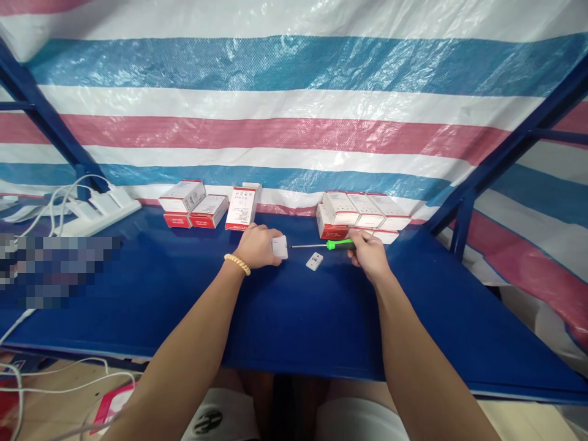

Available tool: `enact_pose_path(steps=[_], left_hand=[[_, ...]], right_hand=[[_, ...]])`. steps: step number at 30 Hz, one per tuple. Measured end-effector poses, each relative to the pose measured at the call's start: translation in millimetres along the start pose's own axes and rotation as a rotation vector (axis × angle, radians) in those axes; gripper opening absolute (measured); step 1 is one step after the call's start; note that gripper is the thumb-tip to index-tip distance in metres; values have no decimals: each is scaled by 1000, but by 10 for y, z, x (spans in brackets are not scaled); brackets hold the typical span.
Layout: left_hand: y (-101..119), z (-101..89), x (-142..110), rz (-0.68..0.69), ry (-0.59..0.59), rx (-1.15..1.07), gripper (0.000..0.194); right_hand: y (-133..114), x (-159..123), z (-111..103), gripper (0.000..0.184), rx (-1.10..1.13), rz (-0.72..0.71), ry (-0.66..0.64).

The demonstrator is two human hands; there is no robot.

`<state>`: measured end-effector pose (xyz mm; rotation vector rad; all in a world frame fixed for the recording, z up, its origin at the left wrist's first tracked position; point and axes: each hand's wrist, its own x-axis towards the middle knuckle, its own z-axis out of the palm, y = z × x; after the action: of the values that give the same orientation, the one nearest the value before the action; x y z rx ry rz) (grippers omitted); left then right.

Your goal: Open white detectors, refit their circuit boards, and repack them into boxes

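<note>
My left hand (257,246) is closed round a small white square device (280,247) and holds it on the blue table (294,306). My right hand (370,254) grips a green-handled screwdriver (339,244). Its thin metal shaft points left, and the tip meets the side of the white device. A small white cover piece (314,261) lies flat on the table between my hands, just below the shaft. A beaded bracelet (237,263) is on my left wrist.
Red-and-white boxes stand along the back: two low ones (193,208) and an upright one (241,209) at left, a stack (361,214) at right. A white power strip (98,211) with cables sits far left. Blue frame bars rise at both sides before a striped tarp.
</note>
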<state>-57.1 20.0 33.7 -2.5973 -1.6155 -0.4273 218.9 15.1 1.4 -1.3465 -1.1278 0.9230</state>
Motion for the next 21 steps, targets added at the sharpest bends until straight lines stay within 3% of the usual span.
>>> enact_pose_path(steps=[9,16,21], left_hand=[[-9,35,3,-22,-38,-42,65],[-11,59,3,9,-23,-63,62],[11,63,11,21,-20,-43,63]], right_hand=[[23,38,-8,44,420,-17,-120],[26,45,0,38,448,1,-86],[-24,27,-33,29,504,-11,-131]])
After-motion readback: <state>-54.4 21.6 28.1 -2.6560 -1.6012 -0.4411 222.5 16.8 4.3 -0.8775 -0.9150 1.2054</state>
